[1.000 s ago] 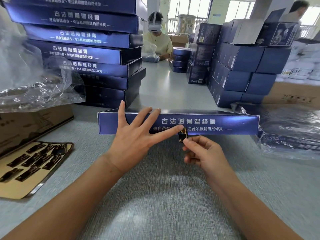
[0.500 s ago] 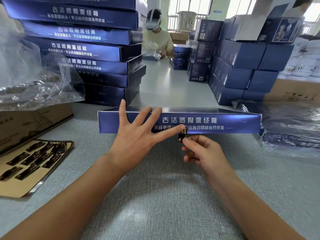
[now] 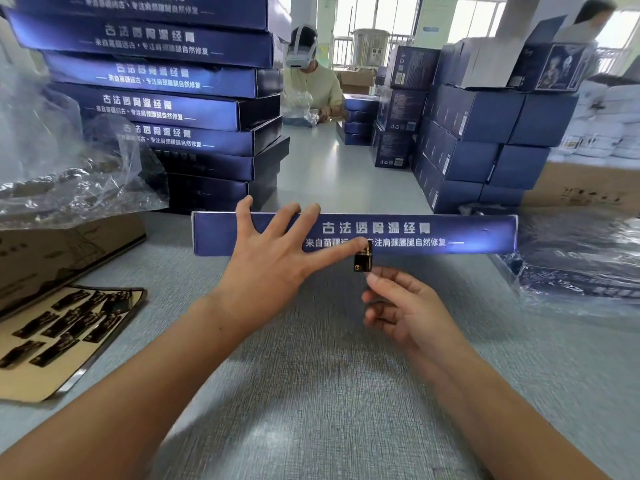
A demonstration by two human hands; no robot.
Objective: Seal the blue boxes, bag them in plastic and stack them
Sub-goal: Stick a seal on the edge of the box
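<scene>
Blue box (image 3: pixel 450 233) on worktop (image 3: pixel 311 393), seal sticker (image 3: pixel 363 263) at its lower front edge.
Left hand (image 3: pixel 266 268) spread, forefinger pressing sticker; right hand (image 3: pixel 408 306) curled just below it, pinch not discernible.

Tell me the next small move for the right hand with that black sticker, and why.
Probably fold the black sticker's free lower end under the blue box's bottom edge and press it flat. The left hand lies spread on the box's front, its thumb pinning the sticker's top. The lower half hangs below the edge, with the right hand's fingers holding its tip.
</scene>
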